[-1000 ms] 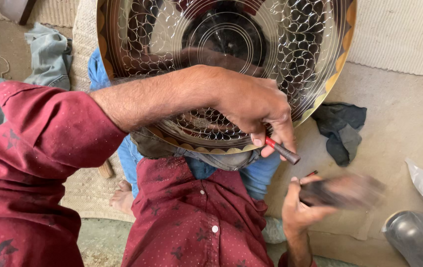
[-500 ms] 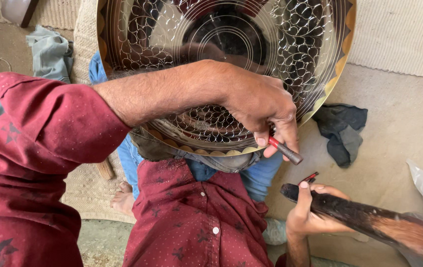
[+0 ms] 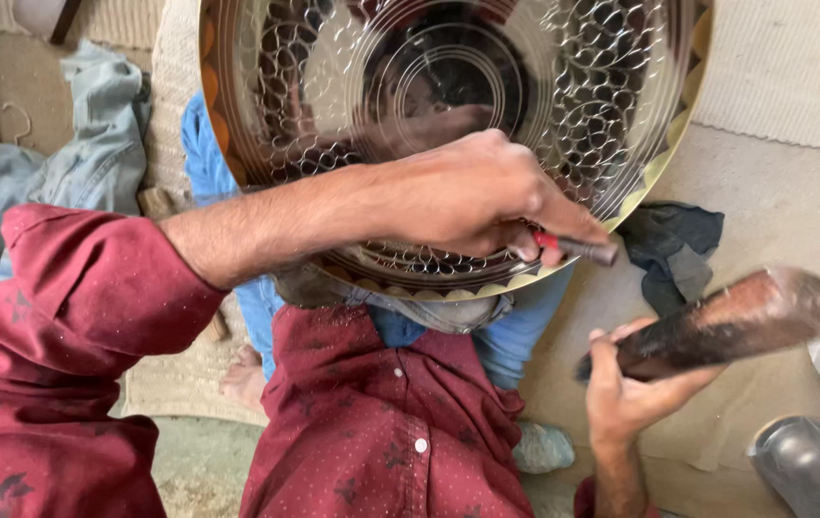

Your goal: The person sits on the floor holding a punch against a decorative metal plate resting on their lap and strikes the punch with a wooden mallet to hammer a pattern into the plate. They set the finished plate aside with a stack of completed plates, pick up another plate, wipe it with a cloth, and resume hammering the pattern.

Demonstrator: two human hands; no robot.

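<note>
The left hand [image 3: 467,197] pinches a thin red-banded punch [image 3: 578,247] against the lower rim of the engraved metal tray [image 3: 640,163] resting on the lap. The right hand [image 3: 626,388] is wrapped around a dark wooden mallet [image 3: 717,321], just beside the tray's lower edge. A dark cloth [image 3: 674,245] lies between them on the floor.

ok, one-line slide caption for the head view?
Left hand pins a red-banded punch to an engraved metal tray; right hand grips a dark wooden mallet.
</note>
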